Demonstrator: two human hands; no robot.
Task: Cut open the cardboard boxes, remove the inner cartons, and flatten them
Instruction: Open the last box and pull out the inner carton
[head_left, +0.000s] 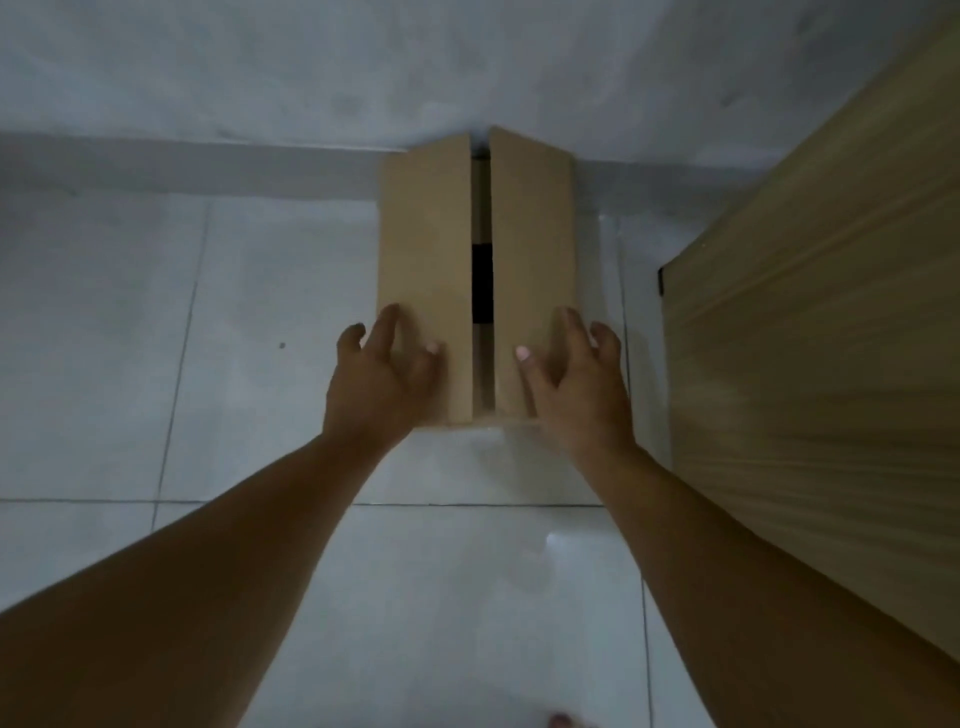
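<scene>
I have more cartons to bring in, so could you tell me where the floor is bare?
Bare tile lies left of the cardboard box, up to the wall, and in front of it between the forearms. Right is tight: a narrow strip between box and wooden panel.

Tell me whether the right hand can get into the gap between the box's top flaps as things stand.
Probably yes. The right hand lies on the right flap beside the gap, which is open and unblocked, though it looks narrow.

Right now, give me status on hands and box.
Left hand and right hand open, spread on the flaps. Cardboard box on floor against the wall, flaps parted, dark gap showing. Nothing in the way.
</scene>
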